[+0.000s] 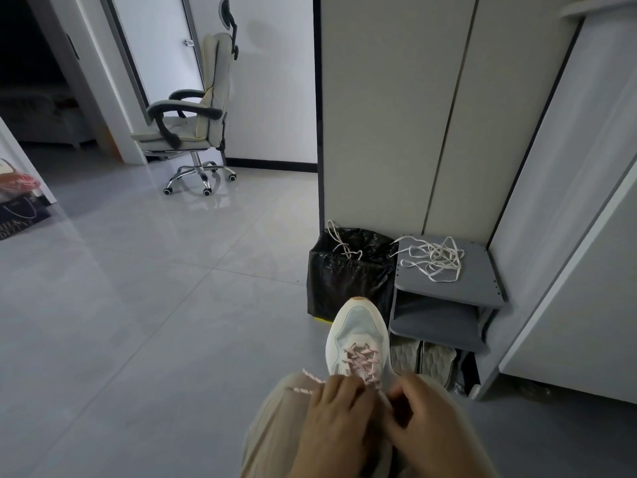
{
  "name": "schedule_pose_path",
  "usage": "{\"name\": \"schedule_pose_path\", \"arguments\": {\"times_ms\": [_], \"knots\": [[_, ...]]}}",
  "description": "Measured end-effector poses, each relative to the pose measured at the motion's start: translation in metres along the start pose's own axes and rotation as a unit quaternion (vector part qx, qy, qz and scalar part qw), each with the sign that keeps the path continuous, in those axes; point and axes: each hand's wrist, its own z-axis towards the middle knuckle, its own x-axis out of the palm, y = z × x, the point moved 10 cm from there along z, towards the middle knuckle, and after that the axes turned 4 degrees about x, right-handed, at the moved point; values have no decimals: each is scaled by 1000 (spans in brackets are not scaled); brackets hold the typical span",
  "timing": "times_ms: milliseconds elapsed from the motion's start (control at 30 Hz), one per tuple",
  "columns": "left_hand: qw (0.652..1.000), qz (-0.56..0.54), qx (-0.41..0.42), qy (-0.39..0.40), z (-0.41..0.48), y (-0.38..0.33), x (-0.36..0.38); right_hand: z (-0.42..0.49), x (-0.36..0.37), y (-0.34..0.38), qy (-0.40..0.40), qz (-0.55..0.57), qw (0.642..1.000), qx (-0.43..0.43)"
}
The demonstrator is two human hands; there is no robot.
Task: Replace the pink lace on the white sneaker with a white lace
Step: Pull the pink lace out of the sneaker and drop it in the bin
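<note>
A white sneaker (356,334) points away from me, its heel on my knee at the bottom of the head view. A pink lace (362,360) crisscrosses its eyelets, and a loose end trails left over my trouser leg. My left hand (336,412) and my right hand (425,414) meet at the top eyelets, fingers curled and pinching the pink lace. A white lace (434,258) lies tangled on top of the grey shoe rack (482,291), right of and beyond the sneaker.
A black bag-lined bin (348,270) with a cord on its rim stands just beyond the sneaker's toe. More shoes sit low in the rack. A cabinet rises behind, a white unit at right. An office chair (193,122) stands far left on the tiled floor.
</note>
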Motion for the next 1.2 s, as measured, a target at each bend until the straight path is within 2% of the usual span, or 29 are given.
{"name": "schedule_pose_path", "arguments": {"times_ms": [167,233,300,367,467,533,600,667,767,833,900,1000,1100,1200], "knots": [[999,-36,-17,-20,3,1,5,-3,0,-8,-12,48,998,-27],[999,-45,-29,8,4,9,4,-2,-7,-12,-32,73,996,-29],[998,-25,-37,51,7,14,8,-2,-11,-7,-42,49,996,-56],[991,-58,-76,94,15,16,13,-1,-9,0,-33,32,996,-78],[957,-158,-183,162,30,23,11,0,-21,9,-63,25,996,-65],[913,-254,-270,167,31,31,12,1,-19,6,-43,54,997,-35],[884,-315,-301,171,29,36,18,4,-11,3,-7,60,998,0],[861,-371,-309,160,31,43,18,5,-11,3,-40,48,998,-21],[883,-325,-308,140,26,66,12,5,-7,-1,-38,50,998,-17],[909,-226,-297,186,13,72,13,5,-9,2,-36,31,999,-27],[936,-151,-243,205,4,63,16,8,-4,10,-12,-9,998,-67],[954,-148,-196,174,-1,51,15,11,4,27,8,-93,988,-124],[959,-150,-197,135,1,58,8,17,7,39,-11,-126,977,-170],[959,-160,-195,128,1,63,10,26,13,42,-2,-147,969,-196]]}}
